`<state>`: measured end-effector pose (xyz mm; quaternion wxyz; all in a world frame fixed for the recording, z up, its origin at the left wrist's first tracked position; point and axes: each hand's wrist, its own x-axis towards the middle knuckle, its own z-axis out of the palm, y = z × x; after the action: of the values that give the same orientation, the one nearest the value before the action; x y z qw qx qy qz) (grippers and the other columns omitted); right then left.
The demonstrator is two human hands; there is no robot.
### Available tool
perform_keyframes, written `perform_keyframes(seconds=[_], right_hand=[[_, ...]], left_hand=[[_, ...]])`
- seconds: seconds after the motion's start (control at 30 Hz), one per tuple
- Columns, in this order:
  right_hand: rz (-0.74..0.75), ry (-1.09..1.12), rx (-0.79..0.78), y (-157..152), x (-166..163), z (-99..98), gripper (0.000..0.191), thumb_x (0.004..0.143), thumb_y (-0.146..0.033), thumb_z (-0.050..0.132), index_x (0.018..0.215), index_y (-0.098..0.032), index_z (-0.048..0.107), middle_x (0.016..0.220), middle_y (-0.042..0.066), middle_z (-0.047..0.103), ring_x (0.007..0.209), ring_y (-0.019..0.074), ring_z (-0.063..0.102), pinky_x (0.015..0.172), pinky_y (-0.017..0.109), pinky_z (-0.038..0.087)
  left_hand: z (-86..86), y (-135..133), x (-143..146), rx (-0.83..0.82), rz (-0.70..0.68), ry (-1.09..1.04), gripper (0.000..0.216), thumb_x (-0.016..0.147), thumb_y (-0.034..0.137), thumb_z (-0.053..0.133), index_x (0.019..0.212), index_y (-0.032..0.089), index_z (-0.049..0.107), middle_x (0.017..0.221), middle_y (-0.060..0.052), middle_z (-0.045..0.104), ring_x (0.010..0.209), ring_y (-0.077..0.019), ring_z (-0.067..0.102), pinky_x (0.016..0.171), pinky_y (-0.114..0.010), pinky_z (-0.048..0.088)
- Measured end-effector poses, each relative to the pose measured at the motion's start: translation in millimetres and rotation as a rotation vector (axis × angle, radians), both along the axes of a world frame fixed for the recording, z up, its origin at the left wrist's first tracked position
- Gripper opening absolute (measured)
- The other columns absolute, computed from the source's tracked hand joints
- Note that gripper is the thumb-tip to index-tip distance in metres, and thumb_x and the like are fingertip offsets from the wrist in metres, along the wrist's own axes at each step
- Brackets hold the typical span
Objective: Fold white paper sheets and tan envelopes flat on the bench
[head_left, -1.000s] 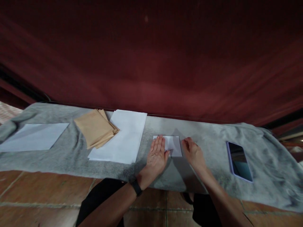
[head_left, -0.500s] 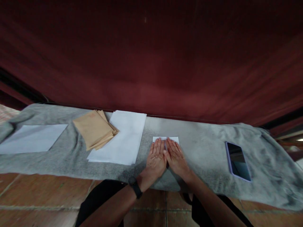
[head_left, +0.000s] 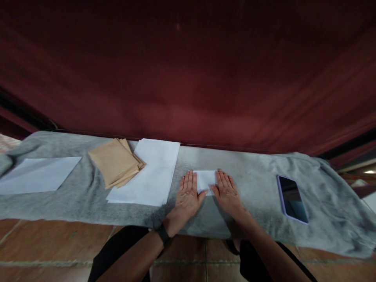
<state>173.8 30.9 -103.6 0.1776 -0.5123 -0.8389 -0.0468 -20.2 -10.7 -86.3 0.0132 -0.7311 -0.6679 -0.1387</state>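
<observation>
A small folded sheet of white paper [head_left: 206, 179] lies flat on the grey cloth [head_left: 249, 176] in front of me. My left hand [head_left: 188, 196] rests palm down on its left edge, fingers stretched out and thumb angled inward. On the opposite edge lies my right hand [head_left: 227, 194], also flat, with its thumb pointing in toward the left one. The middle of the paper shows between the two hands, while its side edges are hidden under my fingers. Neither hand grips anything.
Left of my hands is a stack of white sheets [head_left: 155, 172], partly covered by brown envelopes [head_left: 114, 160]. Another white sheet [head_left: 41, 172] lies at the far left. A phone in a purple case [head_left: 292, 199] lies to the right. A dark red surface [head_left: 188, 78] rises behind the cloth.
My hands have slid apart from the paper's middle, the left one leftward and the right one rightward, uncovering the paper between them. Both remain flat.
</observation>
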Motion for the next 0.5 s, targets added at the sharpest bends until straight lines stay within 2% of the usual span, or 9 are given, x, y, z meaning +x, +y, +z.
perform_keyframes(seconds=[0.1,0.17,0.3,0.5], right_hand=[[-0.011,0.009,-0.017,2,7,-0.6,0.060,0.105,-0.041,0.032,0.157,-0.010,0.030,0.159,0.016,0.036,0.147,0.0275,0.035,0.120,0.048,0.026],[-0.011,0.018,-0.052,5,12,0.1,0.059,0.105,-0.041,0.032,0.156,-0.011,0.032,0.160,0.015,0.036,0.147,0.0273,0.034,0.121,0.048,0.026],[0.000,0.065,-0.162,15,21,4.2,0.057,0.103,-0.041,0.035,0.154,-0.015,0.037,0.161,0.012,0.034,0.149,0.0255,0.032,0.121,0.048,0.027],[0.088,0.196,-0.278,29,34,10.6,0.058,0.097,-0.036,0.045,0.153,-0.021,0.040,0.162,0.010,0.033,0.150,0.0252,0.030,0.122,0.052,0.026]], left_hand=[[4.6,1,-10,-0.013,-0.073,0.025,0.080,0.096,0.058,0.047,0.151,0.002,0.034,0.159,-0.025,0.032,0.150,-0.0338,0.027,0.121,-0.051,0.028],[10.3,2,-18,-0.041,-0.171,0.058,0.073,0.097,0.055,0.047,0.150,0.005,0.038,0.158,-0.024,0.035,0.150,-0.0334,0.028,0.120,-0.053,0.027],[20.6,4,-25,-0.112,-0.342,0.135,0.050,0.101,0.037,0.043,0.144,0.012,0.048,0.154,-0.018,0.045,0.147,-0.0283,0.036,0.120,-0.052,0.028],[28.2,2,-22,-0.130,-0.400,0.191,0.044,0.094,0.013,0.045,0.137,0.011,0.054,0.149,-0.019,0.051,0.140,-0.0284,0.047,0.116,-0.049,0.035]])
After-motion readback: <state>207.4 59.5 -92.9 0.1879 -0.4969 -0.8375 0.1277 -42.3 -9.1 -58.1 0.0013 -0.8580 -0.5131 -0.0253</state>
